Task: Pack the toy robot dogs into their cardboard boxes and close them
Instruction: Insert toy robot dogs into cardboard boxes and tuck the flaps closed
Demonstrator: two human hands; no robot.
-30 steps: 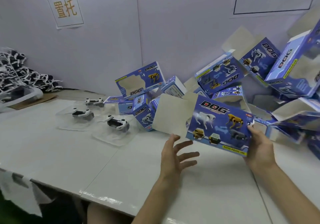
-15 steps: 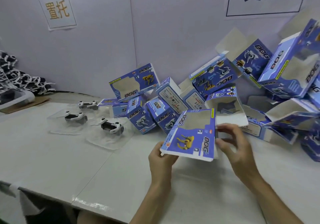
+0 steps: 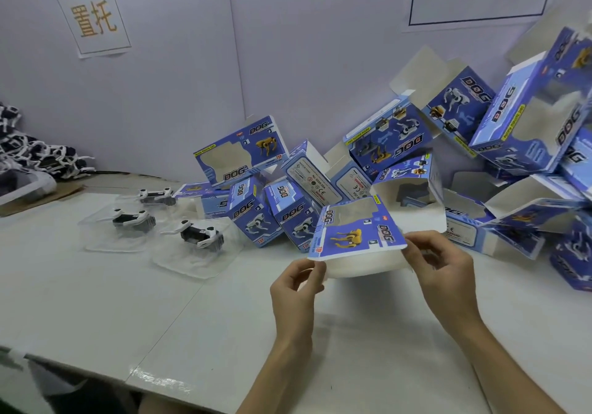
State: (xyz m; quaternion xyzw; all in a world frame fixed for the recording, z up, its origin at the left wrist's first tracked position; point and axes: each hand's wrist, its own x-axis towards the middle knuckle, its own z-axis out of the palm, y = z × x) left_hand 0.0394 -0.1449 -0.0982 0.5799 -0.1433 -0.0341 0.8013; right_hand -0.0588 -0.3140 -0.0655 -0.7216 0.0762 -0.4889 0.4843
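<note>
I hold one blue "DOG" cardboard box (image 3: 357, 235) above the white table, its window face up and its open end towards me. My left hand (image 3: 296, 285) pinches its lower left corner. My right hand (image 3: 440, 269) pinches its right edge. Three black-and-white toy robot dogs lie in clear plastic trays at the left: the nearest dog (image 3: 200, 232), a second dog (image 3: 133, 218) and a third dog (image 3: 157, 196) farther back.
A heap of several open blue boxes (image 3: 394, 144) leans on the wall from the middle to the right edge. A pile of black-and-white toy parts (image 3: 28, 154) lies at the far left. The white table (image 3: 128, 301) ends at a near edge at the bottom left.
The box was turned from its picture side to its window face and tipped flatter. My left hand, free a second ago, now pinches its corner. My right hand shifted along the right edge.
</note>
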